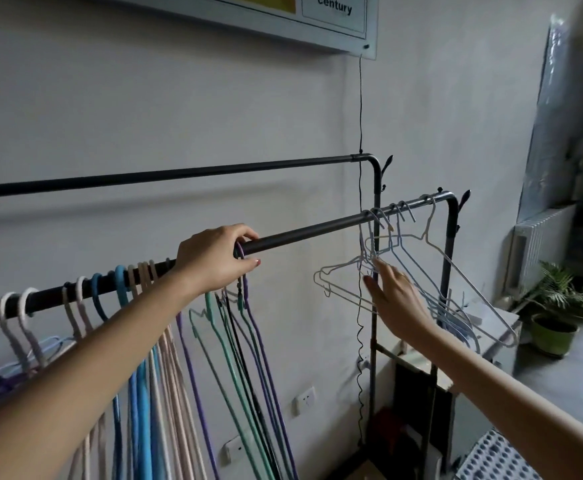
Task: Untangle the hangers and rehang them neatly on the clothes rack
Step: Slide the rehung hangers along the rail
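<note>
Hands (392,292) apart, tangled hangers (418,271) seemingly touching right

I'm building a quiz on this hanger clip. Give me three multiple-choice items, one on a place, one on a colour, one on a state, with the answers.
1. Where do the tangled pale wire hangers hang?
A. On the front rail's right end
B. On the back rail
C. On the floor

2. What colour is the pot of the potted plant?
A. Red
B. Green
C. White

3. What is the left hand doing?
A. Hanging idle
B. Gripping the front rail at a purple hanger hook
C. Holding the black cord

Answers:
1 A, their hooks sit near the rail's right bend, where the right hand reaches with straight fingers.
2 B, the pot on the floor is green.
3 B, its fingers curl over the rail at that hook.
</note>
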